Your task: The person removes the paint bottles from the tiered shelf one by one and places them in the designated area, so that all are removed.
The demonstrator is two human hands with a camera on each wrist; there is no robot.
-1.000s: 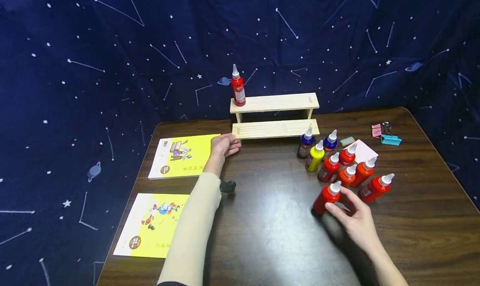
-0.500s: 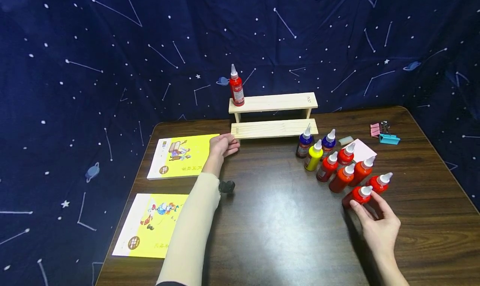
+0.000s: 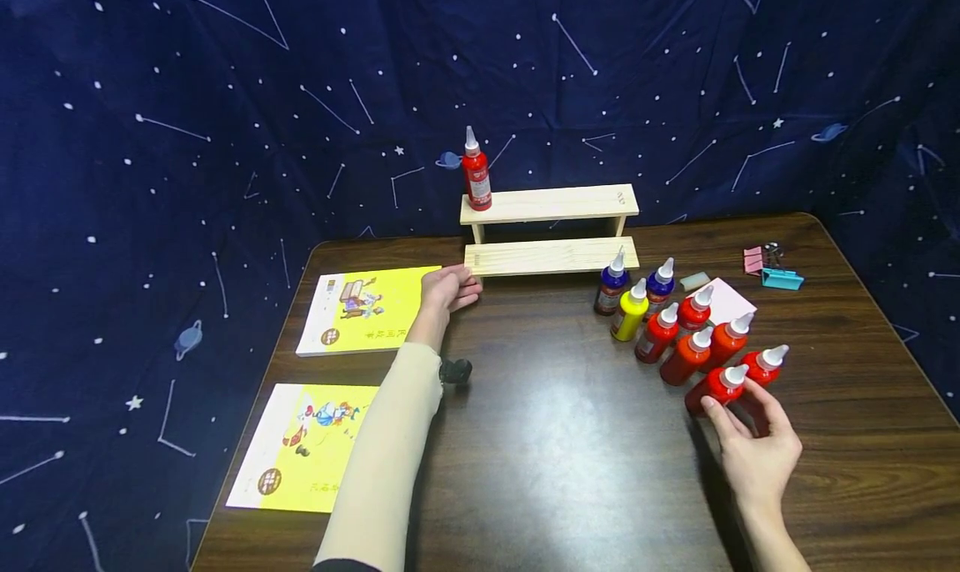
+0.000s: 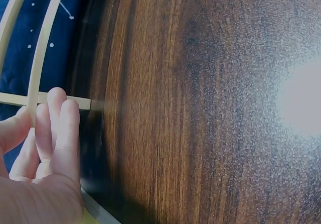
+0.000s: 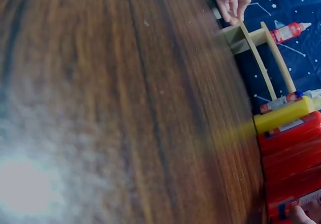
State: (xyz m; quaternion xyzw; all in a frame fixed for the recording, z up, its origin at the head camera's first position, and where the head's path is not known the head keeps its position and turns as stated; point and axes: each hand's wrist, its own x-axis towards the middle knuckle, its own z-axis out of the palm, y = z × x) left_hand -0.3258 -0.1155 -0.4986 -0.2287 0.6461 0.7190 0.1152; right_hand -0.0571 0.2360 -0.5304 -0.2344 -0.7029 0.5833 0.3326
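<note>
My left hand (image 3: 444, 291) pinches the left end of the lower board of a two-step wooden shelf (image 3: 551, 258). In the left wrist view, thumb and fingers (image 4: 67, 128) meet at the board's edge. My right hand (image 3: 761, 455) grips a red squeeze bottle of paint (image 3: 712, 393) with a white pointed cap, thumb on its left side. The bottle stands upright or nearly so, at the front of a bottle group. Right behind it is another red bottle (image 3: 761, 368), partly hidden. A red bottle (image 3: 477, 180) stands on the upper board's left end.
Behind my right hand stand a yellow bottle (image 3: 628, 313), two blue bottles (image 3: 611, 293) and several red and orange-red bottles (image 3: 684, 359). Farther right lie a pink pad (image 3: 727, 301), an eraser (image 3: 695, 281) and binder clips (image 3: 782, 279). Two yellow books (image 3: 375, 309) lie at left.
My right hand has moved right with the red bottle, from left of the orange-red bottles to just in front of the rightmost red one. It has stayed there since. My left hand has kept its place.
</note>
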